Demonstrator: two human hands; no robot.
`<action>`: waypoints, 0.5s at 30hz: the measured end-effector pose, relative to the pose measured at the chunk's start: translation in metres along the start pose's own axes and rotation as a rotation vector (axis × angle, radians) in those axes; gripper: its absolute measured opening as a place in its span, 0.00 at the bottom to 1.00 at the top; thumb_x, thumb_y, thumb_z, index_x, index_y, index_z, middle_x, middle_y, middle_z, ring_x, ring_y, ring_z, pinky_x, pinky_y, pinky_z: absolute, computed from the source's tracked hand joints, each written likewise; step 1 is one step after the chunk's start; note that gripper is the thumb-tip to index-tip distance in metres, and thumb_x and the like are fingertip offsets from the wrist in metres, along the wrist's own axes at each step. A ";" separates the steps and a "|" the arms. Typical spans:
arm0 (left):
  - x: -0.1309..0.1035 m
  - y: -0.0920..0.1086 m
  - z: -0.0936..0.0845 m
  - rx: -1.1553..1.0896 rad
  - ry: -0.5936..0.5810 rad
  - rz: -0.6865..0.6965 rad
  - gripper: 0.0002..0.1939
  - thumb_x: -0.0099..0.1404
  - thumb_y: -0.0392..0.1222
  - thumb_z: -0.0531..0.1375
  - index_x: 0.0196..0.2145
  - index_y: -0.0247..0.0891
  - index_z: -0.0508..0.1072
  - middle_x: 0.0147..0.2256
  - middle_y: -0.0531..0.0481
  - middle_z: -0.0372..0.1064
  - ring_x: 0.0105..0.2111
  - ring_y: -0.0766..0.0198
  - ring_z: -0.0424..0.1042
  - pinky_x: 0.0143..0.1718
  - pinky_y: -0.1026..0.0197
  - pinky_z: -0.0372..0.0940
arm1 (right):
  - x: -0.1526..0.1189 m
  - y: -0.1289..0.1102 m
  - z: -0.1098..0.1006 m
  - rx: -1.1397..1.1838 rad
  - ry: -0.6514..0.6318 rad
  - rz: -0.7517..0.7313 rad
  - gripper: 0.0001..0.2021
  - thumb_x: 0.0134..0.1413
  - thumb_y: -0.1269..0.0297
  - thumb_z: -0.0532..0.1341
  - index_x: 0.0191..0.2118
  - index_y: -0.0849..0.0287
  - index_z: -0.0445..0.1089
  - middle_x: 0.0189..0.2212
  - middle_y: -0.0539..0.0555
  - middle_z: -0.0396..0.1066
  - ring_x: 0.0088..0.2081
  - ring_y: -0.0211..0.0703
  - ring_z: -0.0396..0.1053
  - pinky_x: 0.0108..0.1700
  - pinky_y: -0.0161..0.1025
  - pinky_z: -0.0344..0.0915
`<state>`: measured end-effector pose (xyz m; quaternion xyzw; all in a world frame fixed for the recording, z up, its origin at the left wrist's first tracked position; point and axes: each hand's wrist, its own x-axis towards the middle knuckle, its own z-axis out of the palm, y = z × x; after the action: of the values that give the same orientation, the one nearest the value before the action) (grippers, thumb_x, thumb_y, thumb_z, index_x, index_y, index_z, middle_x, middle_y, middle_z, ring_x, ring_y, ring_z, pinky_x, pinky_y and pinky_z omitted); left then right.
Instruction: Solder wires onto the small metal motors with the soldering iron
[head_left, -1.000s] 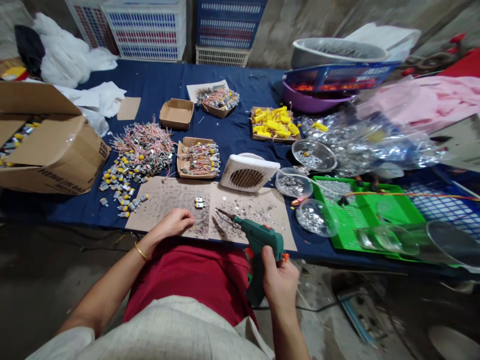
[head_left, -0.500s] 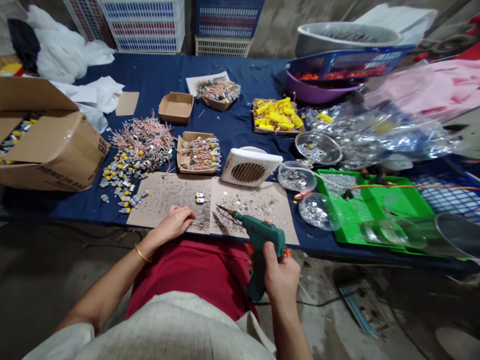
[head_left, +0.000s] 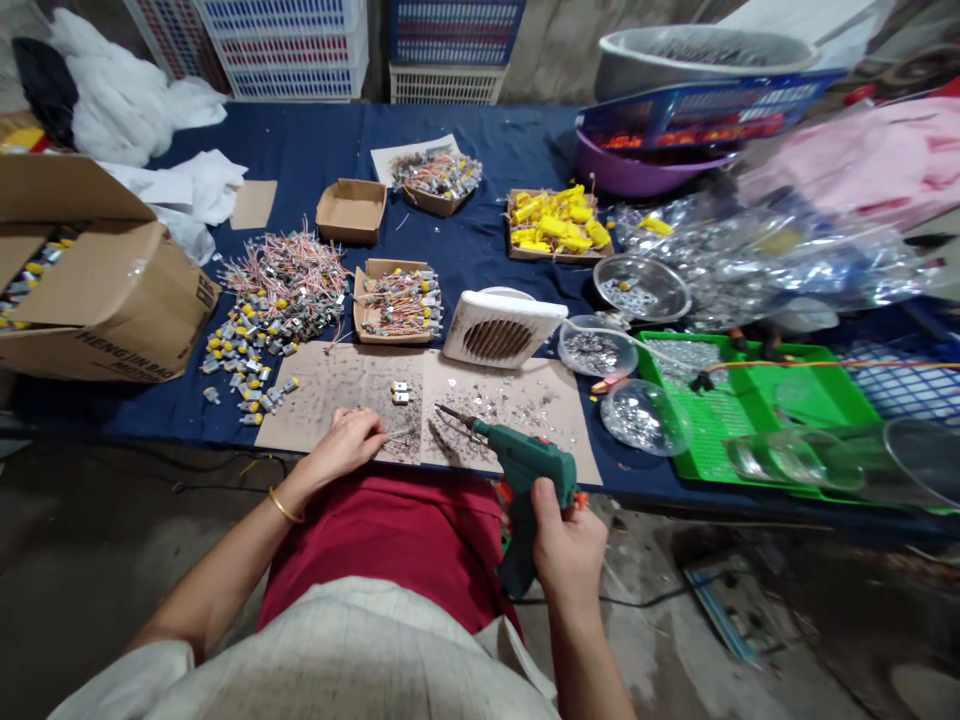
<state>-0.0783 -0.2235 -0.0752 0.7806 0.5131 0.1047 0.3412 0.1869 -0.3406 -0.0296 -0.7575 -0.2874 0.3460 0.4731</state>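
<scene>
The soldering gun [head_left: 534, 465] is gripped by its handle [head_left: 519, 555] in the right hand [head_left: 571, 550], likely for steadiness; what the left hand [head_left: 349, 442] grips cannot be told.

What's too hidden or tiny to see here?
All in the head view:
- What the left hand pinches, if anything: fingers cover it, too small.
- Cardboard box: left side cut off by edge.
- Inside the purple bowl: blue basket covers it.
- Stuff in the plastic bags: blur and shine.

Tabletop [head_left: 285, 140] lit, floor [head_left: 75, 540] v. dim; R edge blurry, stretched (bags [head_left: 795, 260] glare).
</scene>
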 end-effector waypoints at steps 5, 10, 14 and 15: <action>0.012 0.005 0.003 -0.387 0.044 -0.108 0.12 0.61 0.47 0.57 0.31 0.34 0.72 0.28 0.49 0.73 0.28 0.65 0.69 0.31 0.64 0.61 | 0.009 -0.003 0.008 0.220 -0.085 0.186 0.30 0.42 0.33 0.61 0.24 0.63 0.71 0.15 0.57 0.71 0.14 0.45 0.67 0.16 0.39 0.66; 0.021 0.020 0.016 -0.732 0.012 -0.204 0.16 0.57 0.51 0.61 0.32 0.34 0.68 0.23 0.53 0.68 0.23 0.68 0.68 0.26 0.66 0.62 | 0.029 -0.011 0.044 0.686 -0.191 0.149 0.32 0.46 0.33 0.59 0.40 0.60 0.74 0.33 0.58 0.78 0.32 0.50 0.77 0.35 0.44 0.75; 0.022 0.031 0.022 -0.958 -0.027 -0.231 0.21 0.54 0.53 0.64 0.38 0.35 0.66 0.26 0.54 0.66 0.23 0.69 0.68 0.28 0.63 0.67 | 0.035 -0.020 0.073 0.919 -0.321 0.166 0.29 0.45 0.35 0.61 0.44 0.55 0.73 0.38 0.54 0.78 0.40 0.48 0.77 0.47 0.48 0.72; 0.022 0.033 0.022 -0.967 -0.047 -0.228 0.21 0.54 0.53 0.64 0.38 0.35 0.67 0.27 0.53 0.67 0.24 0.69 0.68 0.28 0.63 0.67 | 0.034 -0.021 0.078 0.937 -0.337 0.183 0.29 0.44 0.36 0.62 0.44 0.54 0.73 0.38 0.54 0.78 0.41 0.49 0.76 0.48 0.48 0.71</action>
<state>-0.0331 -0.2220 -0.0747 0.4741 0.4799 0.2752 0.6849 0.1427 -0.2662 -0.0436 -0.4194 -0.1058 0.5955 0.6770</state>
